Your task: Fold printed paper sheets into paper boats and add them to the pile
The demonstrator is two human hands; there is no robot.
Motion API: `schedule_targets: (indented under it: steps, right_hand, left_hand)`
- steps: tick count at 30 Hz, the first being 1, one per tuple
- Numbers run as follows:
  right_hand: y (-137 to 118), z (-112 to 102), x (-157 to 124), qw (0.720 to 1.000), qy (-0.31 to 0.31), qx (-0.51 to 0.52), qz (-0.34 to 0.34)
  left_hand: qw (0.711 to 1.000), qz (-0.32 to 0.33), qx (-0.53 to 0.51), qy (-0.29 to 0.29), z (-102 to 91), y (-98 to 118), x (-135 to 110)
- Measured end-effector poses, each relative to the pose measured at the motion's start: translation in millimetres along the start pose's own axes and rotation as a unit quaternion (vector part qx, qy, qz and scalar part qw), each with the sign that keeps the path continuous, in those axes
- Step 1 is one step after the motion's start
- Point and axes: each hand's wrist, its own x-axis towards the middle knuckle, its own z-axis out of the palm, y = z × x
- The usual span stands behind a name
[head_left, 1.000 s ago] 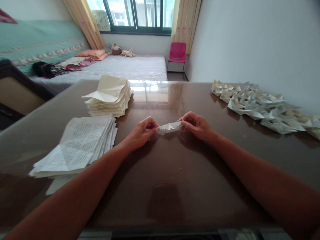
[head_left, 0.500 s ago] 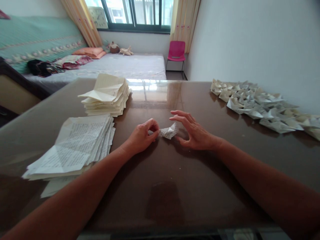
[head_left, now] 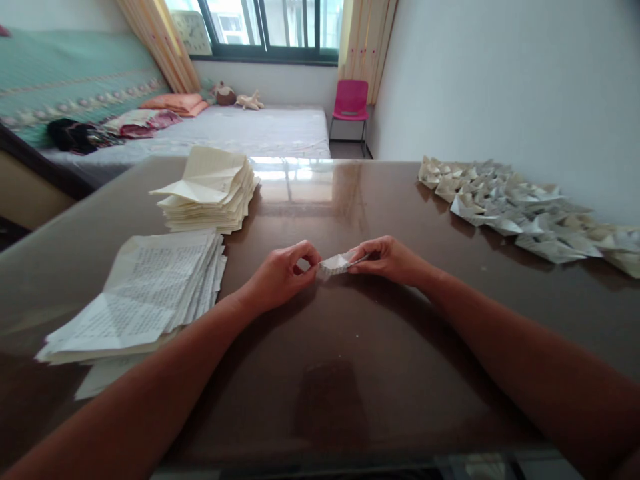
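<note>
A small folded paper boat (head_left: 335, 264), made of printed paper, is held just over the middle of the brown table (head_left: 280, 373). My left hand (head_left: 287, 272) pinches its left tip between thumb and forefinger. On the other end, my right hand (head_left: 387, 260) is closed with thumb and fingers on the paper. To the left lies a stack of white printed sheets (head_left: 150, 280) with fold creases. Behind that stack is a pile of yellowish creased sheets (head_left: 210, 180).
Several finished paper boats (head_left: 505, 200) stand in rows at the table's right side, by the wall. Beyond the table are a bed (head_left: 270, 130), a pink chair (head_left: 351, 100) and a window (head_left: 270, 27).
My right hand was spread open beside the paper boat; now its fingers have closed on the right end. My left hand keeps its pinch on the left tip.
</note>
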Motion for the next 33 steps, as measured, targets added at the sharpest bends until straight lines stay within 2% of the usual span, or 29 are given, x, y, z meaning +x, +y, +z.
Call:
schedule_targets:
  steps: [2,5,9,14,21,25,29,33]
  right_hand:
    - [-1.8,0.0,-0.6,1.0,0.022,-0.008,-0.009]
    - [-7.0,4.2,-2.8,0.986,0.071,-0.103,-0.112]
    - [-12.7,13.5,-5.2,0.941,0.035,-0.242,-0.236]
    - [-17.0,18.9,-6.6,0.907,0.027,-0.312,-0.282]
    - [-24.6,20.2,-9.6,0.905,0.017,-0.343,-0.252]
    - [-22.1,22.4,-8.2,0.94,0.012,-0.269,-0.207]
    - [-19.3,25.3,-5.0,0.982,0.037,-0.15,-0.107]
    - [-19.9,27.2,-3.2,0.992,0.07,-0.102,-0.024]
  left_hand:
    - [1.0,0.017,0.003,-0.009,-2.2,1.3,-0.5]
    - [1.0,0.007,-0.002,-0.022,-5.2,7.5,-0.2]
    - [0.999,-0.032,-0.017,-0.028,-3.8,15.8,1.6]
    - [0.997,-0.039,0.056,-0.046,2.6,14.0,1.7]
    - [0.994,-0.035,0.098,-0.041,7.6,13.9,-1.7]
    - [0.992,-0.035,0.11,-0.053,9.0,15.8,-1.9]
    - [0.992,-0.02,0.095,-0.077,6.4,18.7,0.0]
    - [0.992,-0.013,0.096,-0.083,6.3,21.9,-0.4]
